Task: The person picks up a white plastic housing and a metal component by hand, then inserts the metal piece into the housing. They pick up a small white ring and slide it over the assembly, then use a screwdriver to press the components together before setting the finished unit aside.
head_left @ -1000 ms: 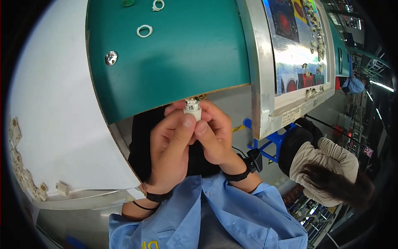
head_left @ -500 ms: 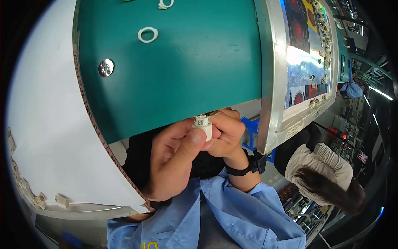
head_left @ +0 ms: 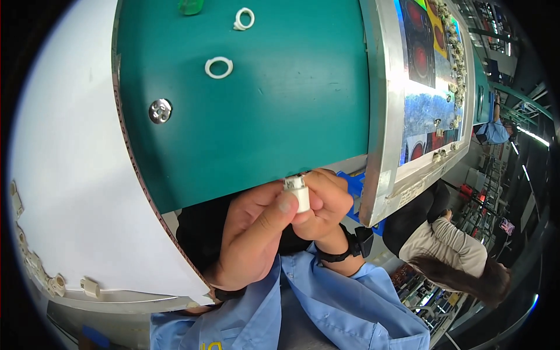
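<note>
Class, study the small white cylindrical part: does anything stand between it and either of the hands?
Nothing visible does. The left hand and right hand both touch the white part directly. The green work surface lies beyond it, not between.

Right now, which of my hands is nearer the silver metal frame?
Right: your right hand is just left of the silver metal frame; your left hand is farther left.

Blue stool (head_left: 354,188), beige-sleeved person (head_left: 464,244)
</note>
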Demonstrator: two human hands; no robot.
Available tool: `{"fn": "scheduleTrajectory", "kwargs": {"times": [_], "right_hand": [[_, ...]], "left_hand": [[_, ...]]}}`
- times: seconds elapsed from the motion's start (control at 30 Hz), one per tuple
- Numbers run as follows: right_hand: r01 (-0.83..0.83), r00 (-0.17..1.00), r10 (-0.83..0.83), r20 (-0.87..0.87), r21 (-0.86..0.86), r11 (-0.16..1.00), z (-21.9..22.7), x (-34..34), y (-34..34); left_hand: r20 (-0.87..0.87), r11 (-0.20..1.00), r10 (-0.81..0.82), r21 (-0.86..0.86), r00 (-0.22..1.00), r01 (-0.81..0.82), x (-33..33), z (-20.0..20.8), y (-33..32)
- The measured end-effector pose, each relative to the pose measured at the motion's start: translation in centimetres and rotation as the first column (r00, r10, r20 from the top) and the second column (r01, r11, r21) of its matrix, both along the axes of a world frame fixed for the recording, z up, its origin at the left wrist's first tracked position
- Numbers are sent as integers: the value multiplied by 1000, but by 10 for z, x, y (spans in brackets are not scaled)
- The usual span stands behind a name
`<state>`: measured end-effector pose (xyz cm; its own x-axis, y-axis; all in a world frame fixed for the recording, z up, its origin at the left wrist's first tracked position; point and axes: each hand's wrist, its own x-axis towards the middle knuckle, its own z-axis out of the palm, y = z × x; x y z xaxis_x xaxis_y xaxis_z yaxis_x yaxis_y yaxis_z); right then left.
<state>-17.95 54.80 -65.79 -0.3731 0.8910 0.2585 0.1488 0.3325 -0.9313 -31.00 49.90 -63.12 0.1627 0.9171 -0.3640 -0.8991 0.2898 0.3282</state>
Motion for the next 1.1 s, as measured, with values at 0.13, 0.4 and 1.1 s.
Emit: {"fn": "scheduleTrajectory", "kwargs": {"times": [0.13, 0.4, 1.1], "right_hand": [[53, 995, -60, 83, 75, 996, -1, -5, -1], [76, 959, -113, 262, 147, 986, -5, -7, 0], [129, 986, -96, 135, -255, 958, 35, -5, -17]], "left_hand": [[20, 994, -53, 99, 998, 50, -9, -10, 1], [33, 966, -185, 190, 982, 175, -29, -30, 13], [181, 999, 10, -55, 983, 0, -1, 25, -5]]}}
